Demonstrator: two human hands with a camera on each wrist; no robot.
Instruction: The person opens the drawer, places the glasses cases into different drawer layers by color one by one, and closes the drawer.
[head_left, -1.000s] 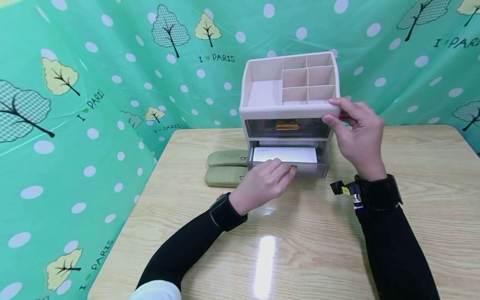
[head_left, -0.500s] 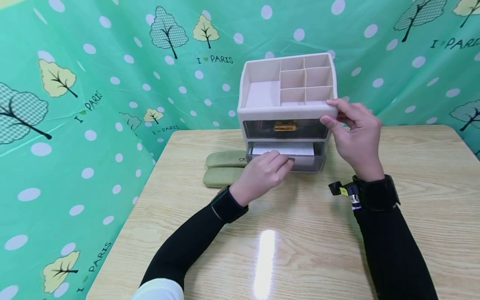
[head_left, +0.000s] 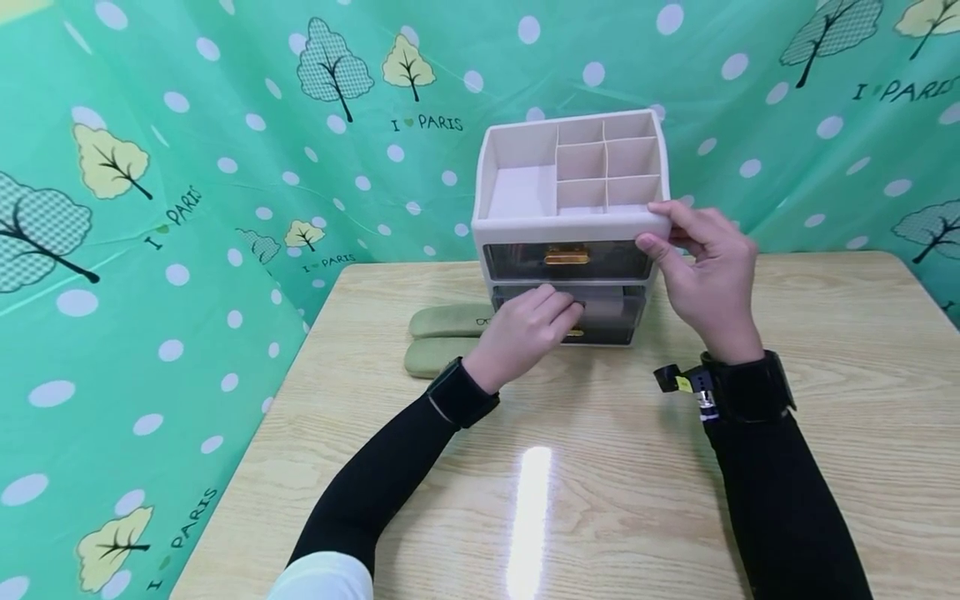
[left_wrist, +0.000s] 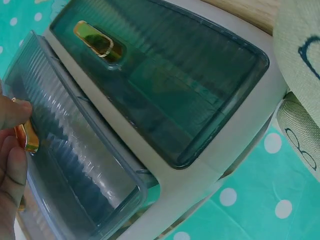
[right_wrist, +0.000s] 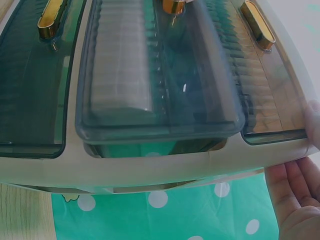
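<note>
A white desktop organizer (head_left: 498, 225) with three smoky clear drawers stands at the back of the table. My left hand (head_left: 528, 333) pinches the gold handle (left_wrist: 30, 137) of the middle drawer (right_wrist: 117, 122), thumb on one side and fingers on the other. That drawer stands a little way out of its slot, and a pale box-like thing shows through it. My right hand (head_left: 708, 279) grips the organizer's upper right front corner, thumb in front and forefinger over the rim. The top drawer (head_left: 513, 262) and bottom drawer (left_wrist: 165, 95) sit flush in the frame.
Two green glasses cases (head_left: 442, 321) lie side by side, left of the organizer. Divided compartments (head_left: 581, 158) form its top. A green printed cloth (head_left: 420, 200) hangs right behind and along the left. The wooden table (head_left: 637, 492) reaches toward me.
My left hand has pushed the middle drawer back, so its open top and the white box in it no longer show from above. My right hand keeps its grip on the corner.
</note>
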